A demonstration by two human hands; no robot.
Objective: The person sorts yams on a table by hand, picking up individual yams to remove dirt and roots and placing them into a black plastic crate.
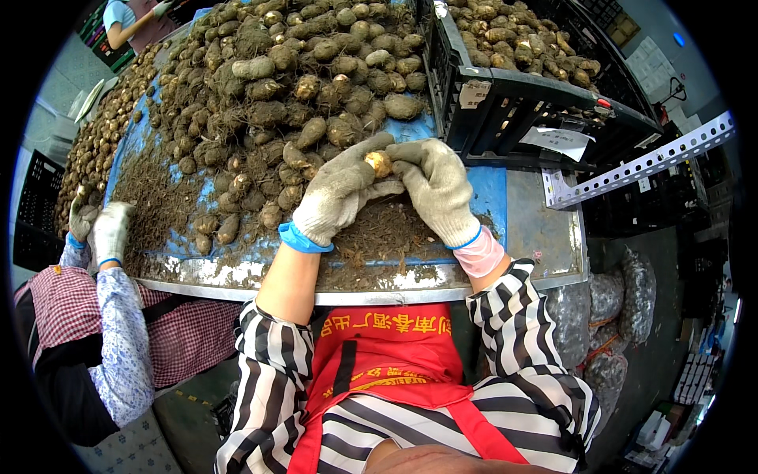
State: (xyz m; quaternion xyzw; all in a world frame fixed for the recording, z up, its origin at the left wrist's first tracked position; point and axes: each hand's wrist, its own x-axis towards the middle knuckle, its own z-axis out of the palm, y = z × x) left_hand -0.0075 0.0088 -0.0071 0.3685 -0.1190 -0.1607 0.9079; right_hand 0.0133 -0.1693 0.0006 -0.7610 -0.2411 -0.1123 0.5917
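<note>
Both my hands wear soiled whitish work gloves and meet above the near edge of the table. A small taro (379,163), brown with a pale yellowish face, sits between them. My left hand (335,193) curls round its left side, with the fingers closed on it. From the right, my right hand (438,186) pinches the same taro with thumb and fingers. The fingertips partly cover it. Right behind my hands rises a big heap of hairy brown taros (268,103), and root fibres and dirt (387,237) lie beneath them.
A black plastic crate (521,110) full of taros stands at the back right, beside a perforated white metal bar (639,162). At left, a co-worker's gloved hand (112,233) is near the table edge. Another person (134,24) stands far left. Filled clear sacks (606,304) rest on the floor at right.
</note>
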